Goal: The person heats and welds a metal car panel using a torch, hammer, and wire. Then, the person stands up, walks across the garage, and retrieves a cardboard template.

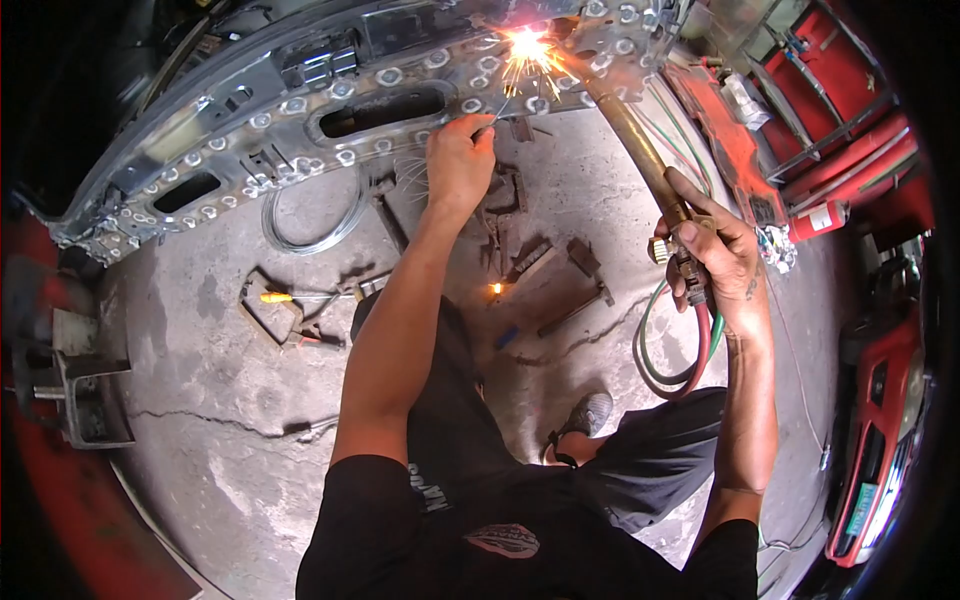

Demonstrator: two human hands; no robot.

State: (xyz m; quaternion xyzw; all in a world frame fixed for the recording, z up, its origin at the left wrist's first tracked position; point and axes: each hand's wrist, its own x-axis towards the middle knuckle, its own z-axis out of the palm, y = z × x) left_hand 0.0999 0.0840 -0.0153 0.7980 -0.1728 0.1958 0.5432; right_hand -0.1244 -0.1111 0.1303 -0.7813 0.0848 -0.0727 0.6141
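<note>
My right hand (722,255) is wrapped round the valve end of a brass gas torch (635,140). A red hose (700,350) and a green hose hang from the torch's lower end. Its tip points at the long grey metal car panel (285,105), where a bright glow with sparks (530,50) hides the exact spot. My left hand (460,165) pinches a thin filler wire (504,103) that runs up toward the sparks. Round weld marks and elongated holes line the panel.
On the concrete floor lie a wire coil (315,240), a C-shaped clamp (268,310), a yellow-handled screwdriver (276,297) and a brush (532,260). A small flame (496,288) glows among the tools. A red car bumper (870,440) stands at right.
</note>
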